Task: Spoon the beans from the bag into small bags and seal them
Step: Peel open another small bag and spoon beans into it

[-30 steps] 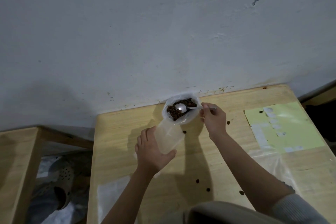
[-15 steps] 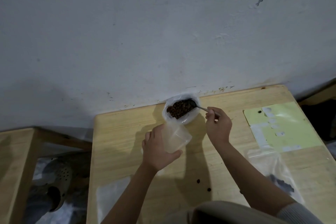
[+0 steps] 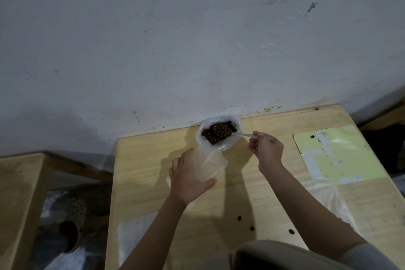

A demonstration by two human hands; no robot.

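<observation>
A white plastic bag [image 3: 236,125] of dark beans [image 3: 209,135] stands open at the table's back edge against the wall. My right hand [image 3: 267,151] pinches the handle of a metal spoon [image 3: 223,132], whose bowl is heaped with beans over the bag's mouth. My left hand [image 3: 186,178] grips a small clear bag [image 3: 209,165], held open and tilted just in front of the bean bag. The small bag looks empty.
The wooden table [image 3: 274,199] carries a yellow-green sheet [image 3: 350,155] at right, clear bags at front left [image 3: 135,239] and right [image 3: 328,201], and loose beans [image 3: 252,228] near the front. A second wooden surface [image 3: 17,193] stands left; a shoe [image 3: 72,223] lies on the floor between.
The spoon dipped into the beans and has come up loaded. My right hand drew back to the right. My left hand raised the small bag closer to the bean bag.
</observation>
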